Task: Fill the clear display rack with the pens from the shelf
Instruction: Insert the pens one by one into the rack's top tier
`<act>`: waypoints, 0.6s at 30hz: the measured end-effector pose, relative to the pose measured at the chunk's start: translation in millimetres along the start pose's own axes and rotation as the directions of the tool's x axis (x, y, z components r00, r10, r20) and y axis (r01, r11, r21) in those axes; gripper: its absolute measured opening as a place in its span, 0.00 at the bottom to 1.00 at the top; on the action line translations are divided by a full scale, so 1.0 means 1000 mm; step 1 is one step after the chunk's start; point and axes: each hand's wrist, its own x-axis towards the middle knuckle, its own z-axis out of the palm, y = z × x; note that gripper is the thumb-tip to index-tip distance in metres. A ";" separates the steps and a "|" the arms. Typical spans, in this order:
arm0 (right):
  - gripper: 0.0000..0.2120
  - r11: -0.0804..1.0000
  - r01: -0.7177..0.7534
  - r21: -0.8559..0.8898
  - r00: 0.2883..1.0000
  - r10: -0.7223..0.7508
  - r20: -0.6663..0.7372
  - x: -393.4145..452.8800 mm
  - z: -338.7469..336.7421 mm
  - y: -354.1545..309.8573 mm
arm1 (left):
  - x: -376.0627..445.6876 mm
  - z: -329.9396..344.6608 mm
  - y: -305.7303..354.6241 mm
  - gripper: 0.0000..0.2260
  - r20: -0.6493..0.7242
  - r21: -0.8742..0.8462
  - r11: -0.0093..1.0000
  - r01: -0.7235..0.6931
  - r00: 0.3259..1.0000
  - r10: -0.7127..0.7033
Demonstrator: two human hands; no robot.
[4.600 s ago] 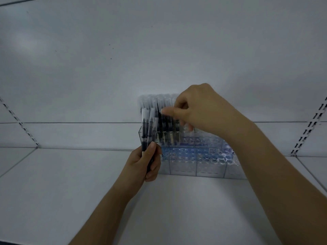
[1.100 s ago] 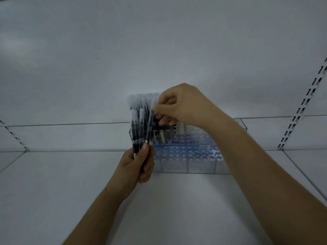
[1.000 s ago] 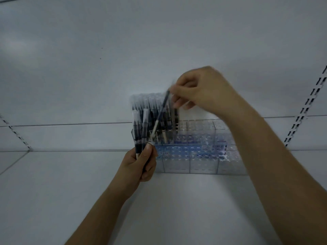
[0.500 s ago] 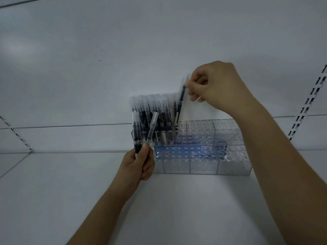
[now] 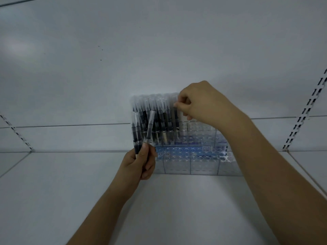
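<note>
The clear display rack point(image 5: 203, 165) stands on the white shelf against the back wall. Several black pens with frosted caps point(image 5: 159, 112) stand upright in its left holes; the holes to the right are bare. My left hand point(image 5: 139, 163) is in front of the rack's left end, shut on a small bundle of pens point(image 5: 141, 133) held upright, one tilted right. My right hand point(image 5: 198, 101) is above the rack, pinching the cap of one pen point(image 5: 175, 117) that stands upright at the right end of the filled rows.
The white shelf board point(image 5: 177, 209) spreads in front of the rack. Slotted shelf uprights run up the back wall at far right point(image 5: 304, 114) and far left point(image 5: 16, 133). A blue label strip point(image 5: 200, 149) shows through the rack.
My right hand took one pen from the left hand's bundle, lifted it up and right, then lowered it into a hole at the right of the filled pens. The left hand stayed put.
</note>
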 end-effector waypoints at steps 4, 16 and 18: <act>0.18 0.993 -0.089 0.077 0.993 0.082 0.087 -0.009 -0.016 -0.001 | 0.000 -0.002 -0.003 0.18 0.007 0.005 1.000 -0.027 1.000 0.027; 0.09 0.835 -0.086 0.544 0.961 -0.074 0.266 -0.017 0.000 -0.042 | 0.000 0.000 -0.005 0.21 0.041 0.049 0.999 -0.006 0.999 0.004; 0.08 0.818 -0.093 0.568 0.989 0.008 0.150 -0.016 -0.012 -0.035 | 0.000 -0.001 -0.005 0.20 0.031 0.060 0.998 -0.006 1.000 0.004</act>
